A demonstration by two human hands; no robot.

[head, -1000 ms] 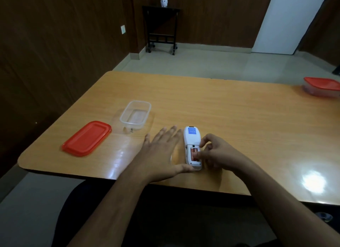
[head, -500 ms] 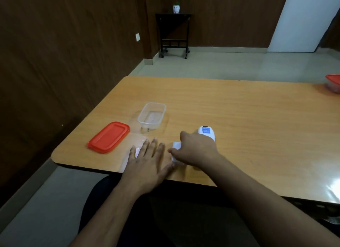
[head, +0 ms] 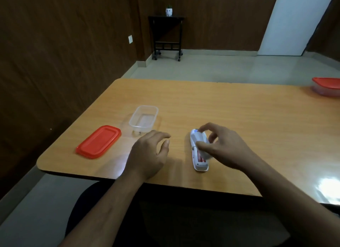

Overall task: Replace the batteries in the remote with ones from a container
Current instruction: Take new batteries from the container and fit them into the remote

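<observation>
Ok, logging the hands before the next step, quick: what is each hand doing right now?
Left hand: open, fingers loosely curled, holding nothing.
Right hand: pinching the battery cover over the remote.

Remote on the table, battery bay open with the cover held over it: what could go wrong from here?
1. The right hand pinches the battery cover tilted above the remote; pressed down crooked, it may not seat.
2. Nothing steadies the remote: the left hand hovers beside it, so it could slide.
3. The red batteries lie uncovered and could be knocked loose.
</observation>
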